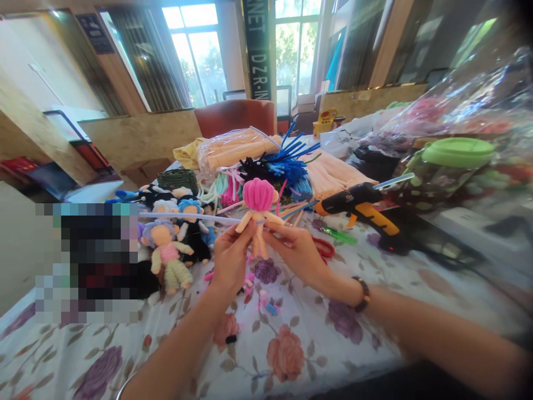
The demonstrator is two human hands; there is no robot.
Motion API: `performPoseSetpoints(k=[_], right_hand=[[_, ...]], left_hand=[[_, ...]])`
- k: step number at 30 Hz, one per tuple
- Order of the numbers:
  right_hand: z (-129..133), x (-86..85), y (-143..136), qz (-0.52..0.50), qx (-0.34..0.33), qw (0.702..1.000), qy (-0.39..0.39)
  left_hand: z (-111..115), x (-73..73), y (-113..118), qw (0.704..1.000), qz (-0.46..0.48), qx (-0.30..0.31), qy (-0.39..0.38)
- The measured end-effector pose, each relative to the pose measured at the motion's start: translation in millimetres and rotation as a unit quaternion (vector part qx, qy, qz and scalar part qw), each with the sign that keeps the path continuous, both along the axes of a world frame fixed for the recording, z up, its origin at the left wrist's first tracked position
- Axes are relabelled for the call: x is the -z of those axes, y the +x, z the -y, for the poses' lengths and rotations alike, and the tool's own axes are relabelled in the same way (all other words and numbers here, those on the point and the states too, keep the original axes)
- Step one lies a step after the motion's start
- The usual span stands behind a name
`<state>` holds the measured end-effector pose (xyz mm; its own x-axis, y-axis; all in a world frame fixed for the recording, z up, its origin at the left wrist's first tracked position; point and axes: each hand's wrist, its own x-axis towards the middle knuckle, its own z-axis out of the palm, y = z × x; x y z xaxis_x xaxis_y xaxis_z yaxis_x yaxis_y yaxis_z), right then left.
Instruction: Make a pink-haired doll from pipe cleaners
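Note:
A small doll of fuzzy pipe cleaners [259, 195], with bright pink hair and a peach body, is held upright above the table. My left hand [233, 255] pinches it at the waist from the left. From the other side, the fingers of my right hand [300, 253] close on the doll's waist and arm. A long lavender pipe cleaner [189, 217] runs out to the left from the doll's waist, where a lavender band shows. Whether my left fingertips also press on this pipe cleaner is hidden.
Several finished dolls [170, 253] stand on the left. A black and orange glue gun [360, 208] lies on the right, near red-handled scissors [325, 248]. Bundles of pipe cleaners [291, 161] fill the back. A green-lidded jar [456, 155] is far right. Scraps dot the floral tablecloth [175, 355].

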<state>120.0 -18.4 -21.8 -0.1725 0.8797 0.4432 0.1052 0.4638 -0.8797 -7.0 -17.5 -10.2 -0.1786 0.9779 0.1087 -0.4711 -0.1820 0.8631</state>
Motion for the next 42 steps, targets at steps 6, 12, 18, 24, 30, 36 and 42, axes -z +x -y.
performPoseSetpoints(k=[6,12,18,24,30,36,42], right_hand=[[4,-19.1,20,0.362,0.065,0.924,0.108],[6,-42.9,47,0.659,0.107,0.743,-0.042],[-3,-40.3,67,0.687,0.021,0.725,-0.05],[-13,-33.7,70,0.668,0.024,0.742,-0.048],[-18,-35.6,72,0.595,0.025,0.802,-0.034],[-18,-37.9,65,0.409,-0.076,0.903,-0.103],[-21,-27.5,59,0.338,-0.238,0.897,-0.157]], left_hand=[[-7,-0.8,-5,0.998,0.049,-0.032,-0.008],[-12,0.0,-10,0.995,0.087,-0.045,-0.022],[-13,-0.3,-12,0.992,0.111,-0.035,-0.046],[-12,-3.5,-12,0.992,0.121,-0.009,-0.047],[-11,-2.9,-12,0.993,0.112,-0.001,-0.048],[-13,-1.2,-13,0.99,0.131,-0.037,-0.03],[-12,-5.1,-12,0.989,0.128,-0.07,-0.021]])
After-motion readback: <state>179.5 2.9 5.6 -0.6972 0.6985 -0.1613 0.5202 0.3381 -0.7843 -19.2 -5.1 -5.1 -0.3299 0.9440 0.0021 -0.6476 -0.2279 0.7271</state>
